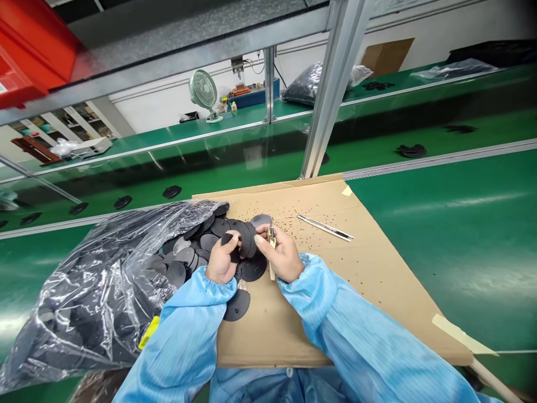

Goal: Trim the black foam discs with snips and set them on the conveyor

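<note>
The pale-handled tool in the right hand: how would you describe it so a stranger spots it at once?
On the cardboard sheet on the green bench, find the black discs and the right hand beside them. The tool pokes out below its fingers, pale, unlike the dark discs.

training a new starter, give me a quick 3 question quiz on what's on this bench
1. True or false: the left hand is holding a black disc.
2. Which of these lies on the cardboard sheet, beyond the hands?
a) metal strips
b) a desk fan
c) a red box
3. Fill the gap: the sleeves are light ___.

Key: 1 true; 2 a; 3 blue
</note>
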The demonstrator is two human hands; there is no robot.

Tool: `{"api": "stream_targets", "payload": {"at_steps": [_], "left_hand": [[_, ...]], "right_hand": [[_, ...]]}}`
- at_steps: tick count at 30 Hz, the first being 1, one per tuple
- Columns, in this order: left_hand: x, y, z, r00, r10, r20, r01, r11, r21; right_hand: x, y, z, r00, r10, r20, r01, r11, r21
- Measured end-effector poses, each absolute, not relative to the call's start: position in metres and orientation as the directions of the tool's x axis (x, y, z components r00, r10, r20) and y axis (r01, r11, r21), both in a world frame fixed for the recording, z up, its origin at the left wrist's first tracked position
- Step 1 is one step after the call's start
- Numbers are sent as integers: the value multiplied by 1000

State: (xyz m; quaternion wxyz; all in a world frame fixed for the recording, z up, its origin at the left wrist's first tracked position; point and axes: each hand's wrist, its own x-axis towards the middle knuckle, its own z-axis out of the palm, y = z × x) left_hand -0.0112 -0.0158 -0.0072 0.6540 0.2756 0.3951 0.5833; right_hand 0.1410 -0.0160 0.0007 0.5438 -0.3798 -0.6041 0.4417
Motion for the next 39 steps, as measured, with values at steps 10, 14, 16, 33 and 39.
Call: {"api": "stream_targets", "payload": {"at_steps": [10,14,16,33,39], "left_hand": [[-14,-11,-5,-103,970,-219,-643,103,759],[-15,-11,-5,-121,968,-219,-597,105,795],[-15,-11,-5,-136,969,-207,-574,94,814],[-22,-8,-6,-98,977,-188,-589,96,803],[-20,-10,-4,-105,985,-134,-559,52,827]], "right_hand": [[140,-2,-7,92,988,127,-95,135,-986],[141,2,-9,136,987,80,-165,103,-981],[141,3,-9,140,988,66,-189,92,-978],[141,2,-7,112,990,82,-206,103,-973],[142,3,-9,117,990,84,-172,103,-980]]}}
